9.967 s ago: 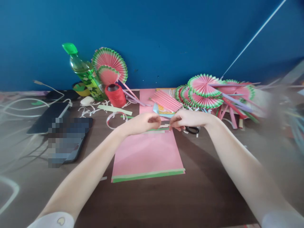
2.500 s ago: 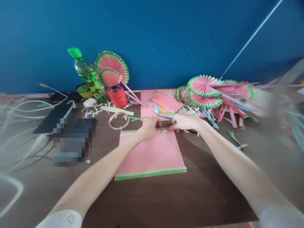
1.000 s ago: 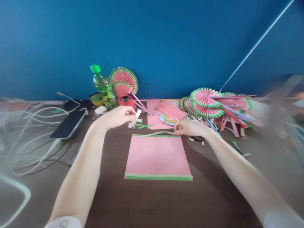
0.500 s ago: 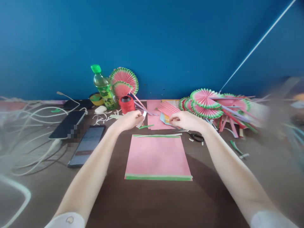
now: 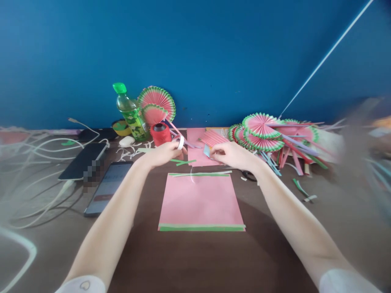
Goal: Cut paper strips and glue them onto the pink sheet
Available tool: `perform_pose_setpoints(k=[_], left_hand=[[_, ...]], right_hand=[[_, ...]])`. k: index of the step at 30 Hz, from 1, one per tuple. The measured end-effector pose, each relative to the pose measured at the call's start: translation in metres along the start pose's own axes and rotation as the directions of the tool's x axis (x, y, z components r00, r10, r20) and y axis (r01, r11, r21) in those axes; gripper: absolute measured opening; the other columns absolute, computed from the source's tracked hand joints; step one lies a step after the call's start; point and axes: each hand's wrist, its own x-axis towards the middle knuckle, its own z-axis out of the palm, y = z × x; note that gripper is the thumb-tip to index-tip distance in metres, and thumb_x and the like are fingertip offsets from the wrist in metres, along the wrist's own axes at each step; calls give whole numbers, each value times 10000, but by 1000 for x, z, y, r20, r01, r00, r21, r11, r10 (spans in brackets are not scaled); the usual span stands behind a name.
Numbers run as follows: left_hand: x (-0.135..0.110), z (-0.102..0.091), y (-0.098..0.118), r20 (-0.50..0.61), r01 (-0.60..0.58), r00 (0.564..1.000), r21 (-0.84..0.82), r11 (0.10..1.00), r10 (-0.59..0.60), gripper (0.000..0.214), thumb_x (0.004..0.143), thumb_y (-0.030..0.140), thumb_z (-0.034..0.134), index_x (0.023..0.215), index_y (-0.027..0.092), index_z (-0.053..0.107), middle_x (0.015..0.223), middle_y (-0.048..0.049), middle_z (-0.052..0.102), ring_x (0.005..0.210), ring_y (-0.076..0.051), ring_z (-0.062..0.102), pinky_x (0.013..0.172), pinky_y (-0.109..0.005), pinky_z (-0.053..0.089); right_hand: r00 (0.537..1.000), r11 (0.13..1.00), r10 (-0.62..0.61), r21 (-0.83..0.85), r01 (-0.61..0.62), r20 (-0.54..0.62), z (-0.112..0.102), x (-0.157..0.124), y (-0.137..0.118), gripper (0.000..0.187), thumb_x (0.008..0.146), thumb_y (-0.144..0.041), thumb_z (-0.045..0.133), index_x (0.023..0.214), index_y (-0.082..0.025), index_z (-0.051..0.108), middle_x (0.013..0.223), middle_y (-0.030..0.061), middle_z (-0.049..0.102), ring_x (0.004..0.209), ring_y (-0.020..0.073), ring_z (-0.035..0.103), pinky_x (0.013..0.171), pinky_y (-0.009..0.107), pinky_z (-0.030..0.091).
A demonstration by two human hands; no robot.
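Observation:
My left hand (image 5: 166, 154) is closed in a pinch, with a curled white strip (image 5: 181, 142) standing up from its fingers. It is beside the red thread spool (image 5: 161, 134). My right hand (image 5: 229, 155) pinches at a small light-blue piece (image 5: 207, 151), partly covered by the fingers. A pink sheet (image 5: 201, 201) lies flat in front of me, with green bands and pale strips along its near and far edges. Over its far edge a thin white curl (image 5: 192, 176) shows. Behind the hands are more pink paper (image 5: 194, 142) and a pleated pink piece (image 5: 214, 136).
Pleated pink-green fans (image 5: 262, 126) pile up at right; others (image 5: 157, 103) lean on the blue wall beside a bottle (image 5: 130, 116). Scissors (image 5: 249, 176) lie behind my right wrist. Left are a phone (image 5: 108, 191), a black device (image 5: 82, 160) and white cables (image 5: 58, 142).
My right hand has moved left to the light-blue piece, and the yellow piece by it no longer shows. The white strip at my left hand now curls upward; a thin white curl appears over the sheet.

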Motion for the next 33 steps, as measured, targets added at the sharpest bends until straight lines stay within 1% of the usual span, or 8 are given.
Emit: perform_pose_setpoints(k=[7,12,18,21,24,27,30,33], left_hand=[[-7,-1,11,66,-78,994,-72,994,83,243,803,356,403,784,161,548,738,-11,642,732,-139,556,738,-270,396],[-10,-2,14,112,-128,982,-191,973,151,241,823,353,387,851,160,530,679,-2,611,790,-151,564,807,-304,391],[-14,-3,18,198,-122,960,-346,930,200,223,755,251,471,954,153,494,817,-28,594,793,-149,575,799,-328,432],[-16,-4,19,203,-145,949,-404,903,243,354,727,169,463,1081,162,452,905,-46,601,840,-147,580,787,-309,450],[-16,-4,18,195,-138,952,-411,901,235,442,732,149,461,1169,181,403,960,-53,617,863,-146,591,785,-299,447],[-14,-2,16,230,-116,944,-435,893,235,464,748,152,473,1199,191,373,989,-67,634,893,-153,600,812,-309,436],[-9,5,13,236,-122,938,-456,881,252,447,761,150,485,1191,187,372,957,-76,656,950,-163,589,839,-319,420],[-2,15,11,195,-129,950,-467,875,244,363,781,179,493,1133,177,403,940,-81,664,964,-165,583,838,-324,418]], right_hand=[[933,934,-352,-93,345,-78,61,22,-7,261,752,-50,482,928,-175,627,999,69,568,930,158,530,796,254,386],[925,911,-377,-197,361,-49,79,30,-2,130,776,-112,512,794,-158,631,962,74,572,907,190,519,797,293,389],[949,940,-316,-139,313,2,75,31,-3,91,777,-117,516,749,-155,594,913,45,579,849,143,529,759,232,385],[968,958,-251,-147,247,-11,65,29,-2,92,782,-130,505,772,-158,592,884,46,603,794,132,541,694,213,384],[991,979,-119,-173,107,-58,48,27,8,128,776,-126,474,811,-141,596,752,56,622,648,133,540,596,227,367],[991,975,25,-214,-54,-132,26,23,24,168,786,-146,437,822,-143,601,715,56,628,647,147,560,582,227,365],[955,908,209,-322,-269,-211,9,18,36,244,761,-95,427,907,-139,618,897,107,648,830,194,592,694,248,395],[925,862,288,-354,-363,-248,0,12,36,326,732,-51,412,979,-112,615,1028,169,606,920,271,580,746,327,407]])
